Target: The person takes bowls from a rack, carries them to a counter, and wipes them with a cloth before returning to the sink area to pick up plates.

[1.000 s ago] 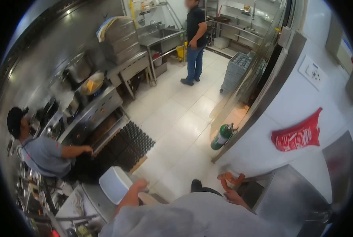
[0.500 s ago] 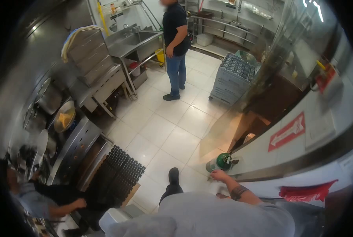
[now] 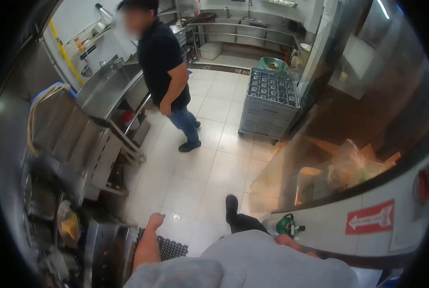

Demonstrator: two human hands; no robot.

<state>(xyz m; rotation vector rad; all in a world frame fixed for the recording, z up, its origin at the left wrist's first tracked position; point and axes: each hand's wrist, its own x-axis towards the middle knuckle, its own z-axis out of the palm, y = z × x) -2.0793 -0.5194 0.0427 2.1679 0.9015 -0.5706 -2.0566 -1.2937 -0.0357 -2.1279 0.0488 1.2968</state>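
Note:
My left hand (image 3: 155, 221) is out in front of me on the left, over the white floor tiles and above the edge of a black rubber mat (image 3: 172, 247). Its fingers are curled in, and nothing shows in them. Low at my right side, my right hand (image 3: 285, 240) is partly covered by my grey shirt (image 3: 257, 259), its fingers blurred. Close beyond that hand, a green cylinder (image 3: 285, 223) with a valve lies or stands against the low wall. One black shoe (image 3: 231, 206) of mine is forward on the tiles.
A person in a dark shirt (image 3: 161, 62) stands ahead beside the steel sink counter (image 3: 97, 98). Gray glass racks (image 3: 267, 115) are stacked ahead right. Stove pans (image 3: 69, 225) line the left; a clear plastic curtain (image 3: 315, 163) and wall with red arrow sign (image 3: 370, 217) border the right.
I have moved forward and the view has turned. My left hand has come into view; my right hand has dropped back beside my body. The standing person and racks appear nearer.

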